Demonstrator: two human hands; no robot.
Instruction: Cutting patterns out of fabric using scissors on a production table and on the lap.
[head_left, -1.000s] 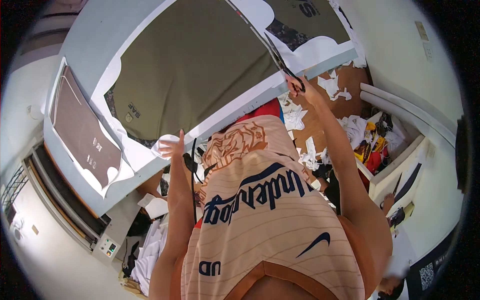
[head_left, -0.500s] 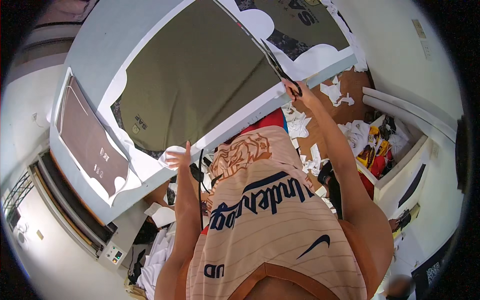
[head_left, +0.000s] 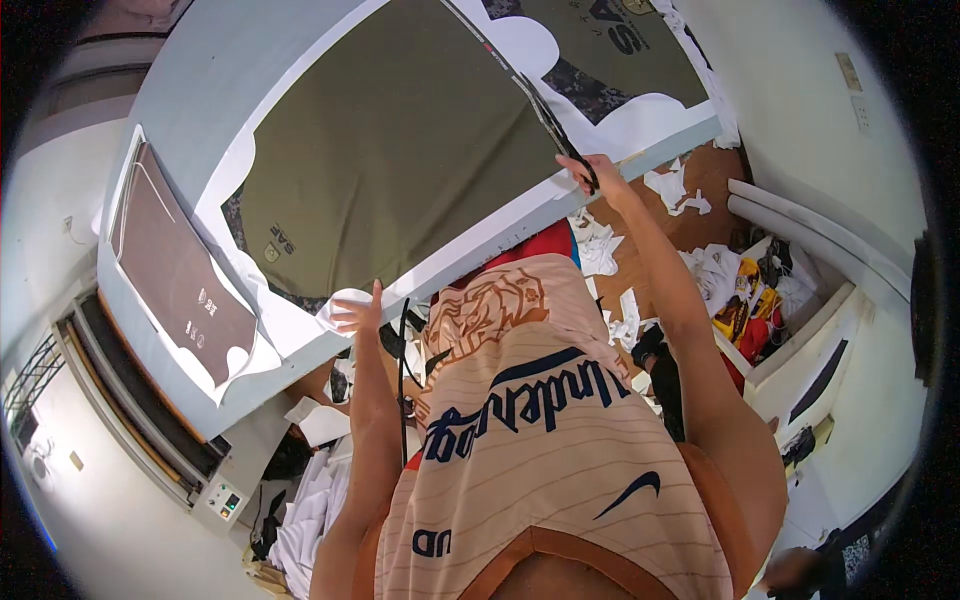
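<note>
An olive fabric panel [head_left: 380, 140] with camouflage trim lies on white paper [head_left: 238, 172] on a pale blue table [head_left: 175, 100]. My left hand [head_left: 358, 312] rests with fingers spread on the paper's lower left corner, by the table's near edge. My right hand [head_left: 590, 172] holds long black scissors [head_left: 549, 118], their blades lying along a dark printed strip [head_left: 470, 30] at the panel's right side. A second olive panel [head_left: 620, 60] lies to the right, and a brown printed piece [head_left: 185, 260] on paper lies at the left.
Paper scraps [head_left: 668, 190] litter the brown floor [head_left: 700, 160]. At the right stand white rolls [head_left: 800, 225] and a bin of mixed fabric [head_left: 745, 295]. A roller machine [head_left: 130, 380] and white cloth [head_left: 310, 500] are at lower left. Another person [head_left: 790, 570] shows at lower right.
My right hand and the scissors sit slightly left of where they were a second ago. The view has shifted slightly; my left hand stays at the paper's corner.
</note>
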